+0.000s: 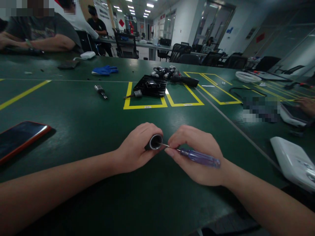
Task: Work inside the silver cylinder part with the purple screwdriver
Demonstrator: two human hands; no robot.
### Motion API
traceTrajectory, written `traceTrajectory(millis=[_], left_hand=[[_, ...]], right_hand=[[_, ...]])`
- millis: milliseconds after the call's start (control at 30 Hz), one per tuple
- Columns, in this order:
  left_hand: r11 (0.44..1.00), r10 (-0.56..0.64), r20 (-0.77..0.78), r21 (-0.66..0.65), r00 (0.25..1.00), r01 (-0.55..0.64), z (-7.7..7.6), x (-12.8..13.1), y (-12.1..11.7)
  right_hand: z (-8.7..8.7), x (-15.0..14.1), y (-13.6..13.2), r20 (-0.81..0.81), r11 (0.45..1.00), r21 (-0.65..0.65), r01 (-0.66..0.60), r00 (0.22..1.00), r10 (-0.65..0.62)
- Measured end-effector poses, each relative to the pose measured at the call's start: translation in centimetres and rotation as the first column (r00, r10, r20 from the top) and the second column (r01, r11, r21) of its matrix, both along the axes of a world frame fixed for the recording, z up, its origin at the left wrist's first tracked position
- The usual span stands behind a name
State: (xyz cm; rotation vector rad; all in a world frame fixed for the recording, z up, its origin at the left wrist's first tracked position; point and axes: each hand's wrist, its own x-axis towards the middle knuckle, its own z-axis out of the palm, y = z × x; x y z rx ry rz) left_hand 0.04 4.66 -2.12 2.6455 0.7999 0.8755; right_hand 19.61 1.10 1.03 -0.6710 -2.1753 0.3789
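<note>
My left hand is wrapped round a dark hollow tube, whose pale-rimmed open end faces me and slightly right. Between thumb and fingers, my right hand pinches the thin metal shaft of a screwdriver. Its translucent purple handle lies back across the palm. The shaft's tip enters the tube's mouth; what it touches inside is hidden. Farther off on the green table lies a small metal-and-black cylindrical part.
A phone in an orange case lies left, a white device right. Beyond my hands are yellow tape rectangles with a black ribbed piece, a heap of metal parts and a blue glove. People sit across the table.
</note>
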Motion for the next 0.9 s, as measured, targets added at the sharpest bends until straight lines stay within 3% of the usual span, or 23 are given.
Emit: traceTrajectory(millis=[167,333,533,767,900], left_hand=[[1.000,-0.004,0.023,-0.017,1.000,0.004,0.1,0.1,-0.1],[1.000,-0.030,0.110,0.008,0.994,0.029,-0.1,-0.1,-0.1],[0.999,-0.045,0.130,0.030,0.991,0.041,-0.2,-0.2,0.0],[0.999,-0.047,0.151,0.015,0.987,0.045,-0.4,-0.1,0.0],[1.000,-0.019,0.146,-0.006,0.989,0.021,-0.2,-0.1,0.0]], right_hand=[[-0.2,-0.1,0.1,-0.188,0.959,-0.281,0.045,0.977,-0.101],[-0.5,0.0,0.2,-0.371,0.893,-0.448,-0.049,0.919,-0.136],[-0.5,-0.1,0.1,-0.386,0.907,-0.419,-0.037,0.911,-0.141],[-0.7,-0.3,0.0,-0.286,0.968,-0.250,0.008,0.955,-0.082],[0.4,-0.5,0.1,-0.177,0.988,-0.145,0.045,0.982,-0.070]])
